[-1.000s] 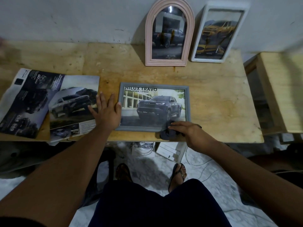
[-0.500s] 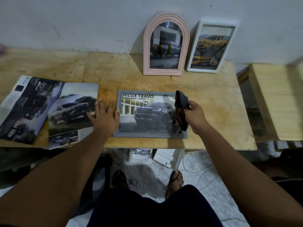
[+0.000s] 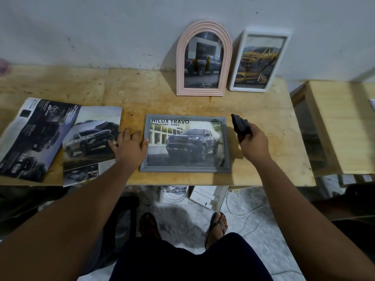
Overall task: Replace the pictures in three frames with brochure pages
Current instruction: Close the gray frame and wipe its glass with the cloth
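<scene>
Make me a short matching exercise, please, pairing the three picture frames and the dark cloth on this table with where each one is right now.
Things:
1. pink arched frame
2. white frame
3. grey frame
4. dark cloth

Places:
A. lying flat on the table, the left hand at its left edge
B. held up in the right hand, to the right of the flat frame
C. leaning on the wall, furthest right of the frames
D. standing against the wall, just left of another upright frame

Pairs: 1-D, 2-C, 3-A, 4-B
</scene>
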